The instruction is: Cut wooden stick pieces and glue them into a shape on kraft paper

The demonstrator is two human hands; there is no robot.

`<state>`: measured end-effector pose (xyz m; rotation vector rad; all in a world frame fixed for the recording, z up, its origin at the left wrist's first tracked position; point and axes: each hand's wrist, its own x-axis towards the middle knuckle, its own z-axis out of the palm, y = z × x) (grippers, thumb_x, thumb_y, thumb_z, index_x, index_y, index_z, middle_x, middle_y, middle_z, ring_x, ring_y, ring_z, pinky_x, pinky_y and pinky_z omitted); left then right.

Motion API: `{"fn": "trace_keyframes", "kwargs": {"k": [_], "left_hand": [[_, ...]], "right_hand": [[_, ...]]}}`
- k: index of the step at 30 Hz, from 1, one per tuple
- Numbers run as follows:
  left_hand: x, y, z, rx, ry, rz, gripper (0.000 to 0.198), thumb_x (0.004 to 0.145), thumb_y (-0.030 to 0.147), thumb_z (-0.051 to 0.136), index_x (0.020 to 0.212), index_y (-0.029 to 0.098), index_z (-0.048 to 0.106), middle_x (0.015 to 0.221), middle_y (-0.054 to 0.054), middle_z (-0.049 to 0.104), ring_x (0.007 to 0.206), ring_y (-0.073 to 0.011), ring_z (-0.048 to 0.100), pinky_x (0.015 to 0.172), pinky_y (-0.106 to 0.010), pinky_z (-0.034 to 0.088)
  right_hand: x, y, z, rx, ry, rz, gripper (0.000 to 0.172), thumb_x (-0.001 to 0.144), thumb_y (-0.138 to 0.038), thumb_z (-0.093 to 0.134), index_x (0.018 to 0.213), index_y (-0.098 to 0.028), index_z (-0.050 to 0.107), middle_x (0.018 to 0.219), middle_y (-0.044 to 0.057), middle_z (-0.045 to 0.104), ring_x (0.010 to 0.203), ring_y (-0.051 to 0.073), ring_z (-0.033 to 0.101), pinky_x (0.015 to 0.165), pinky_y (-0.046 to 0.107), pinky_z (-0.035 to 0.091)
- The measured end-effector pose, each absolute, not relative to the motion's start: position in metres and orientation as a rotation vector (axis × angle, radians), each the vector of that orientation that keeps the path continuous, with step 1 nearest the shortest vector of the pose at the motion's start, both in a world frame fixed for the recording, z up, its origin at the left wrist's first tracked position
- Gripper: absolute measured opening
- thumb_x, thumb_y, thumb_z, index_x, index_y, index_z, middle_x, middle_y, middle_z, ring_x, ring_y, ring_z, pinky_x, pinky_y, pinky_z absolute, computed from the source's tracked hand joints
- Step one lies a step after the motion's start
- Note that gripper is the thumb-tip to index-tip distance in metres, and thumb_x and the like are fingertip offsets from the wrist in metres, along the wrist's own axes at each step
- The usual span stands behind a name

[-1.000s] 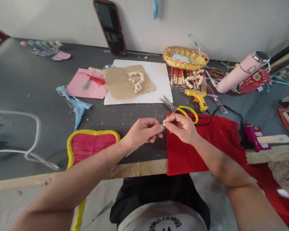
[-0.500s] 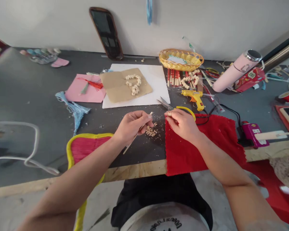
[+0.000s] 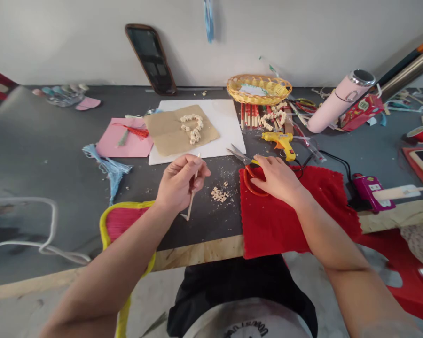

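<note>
My left hand point(image 3: 179, 180) is closed around a thin wooden stick point(image 3: 192, 195) that points down toward the dark table top point(image 3: 38, 141). A small heap of cut wooden bits point(image 3: 219, 193) lies just right of it. My right hand point(image 3: 277, 176) rests on the handles of the scissors point(image 3: 248, 166), fingers curled over them, at the top left corner of a red cloth point(image 3: 289, 216). The scissor blades stick out to the left toward a white board point(image 3: 229, 126).
A brown card point(image 3: 169, 134) with glued wooden bits lies on the white board. A yellow glue gun point(image 3: 282, 141), a yellow basket point(image 3: 259, 88), red-tipped chopsticks point(image 3: 251, 115), a pink bottle point(image 3: 338, 103) and a pink-and-yellow fan point(image 3: 127, 220) stand around. A black cable point(image 3: 338, 164) runs right.
My hands came apart. The left drew back left with the stick. The right dropped onto the scissors by the red cloth. A heap of cut bits now shows between them.
</note>
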<state>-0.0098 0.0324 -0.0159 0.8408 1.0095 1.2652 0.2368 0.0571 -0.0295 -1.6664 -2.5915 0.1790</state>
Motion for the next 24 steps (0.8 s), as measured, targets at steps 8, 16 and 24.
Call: {"fn": "trace_keyframes", "kwargs": {"k": [8, 16, 24], "left_hand": [[-0.011, 0.034, -0.012, 0.854, 0.967, 1.396, 0.036, 0.067, 0.042, 0.084, 0.065, 0.017, 0.058, 0.055, 0.002, 0.063, 0.039, -0.0030, 0.040, 0.038, -0.014, 0.030], [-0.008, 0.027, -0.011, 0.938, 1.002, 1.389, 0.031, 0.069, 0.041, 0.083, 0.067, 0.016, 0.066, 0.053, -0.001, 0.066, 0.038, -0.0037, 0.041, 0.037, -0.015, 0.029], [-0.009, 0.022, -0.018, 1.066, 1.016, 1.349, 0.028, 0.073, 0.042, 0.080, 0.074, 0.016, 0.069, 0.056, -0.002, 0.069, 0.040, -0.0054, 0.045, 0.039, -0.017, 0.032]], "right_hand": [[0.240, 0.066, -0.035, -1.435, -1.881, 0.632, 0.051, 0.080, -0.032, 0.065, 0.128, -0.023, 0.048, 0.113, 0.009, 0.065, 0.082, 0.020, 0.068, 0.076, 0.039, 0.057], [0.226, 0.047, -0.029, -0.972, -1.944, 0.810, 0.092, 0.067, -0.050, 0.083, 0.146, -0.034, 0.037, 0.116, 0.008, 0.052, 0.094, 0.025, 0.060, 0.084, 0.048, 0.058], [0.211, 0.036, -0.034, -0.788, -2.164, 0.799, 0.090, 0.066, -0.055, 0.082, 0.143, -0.028, 0.044, 0.123, 0.011, 0.052, 0.118, 0.028, 0.053, 0.104, 0.048, 0.049]]}}
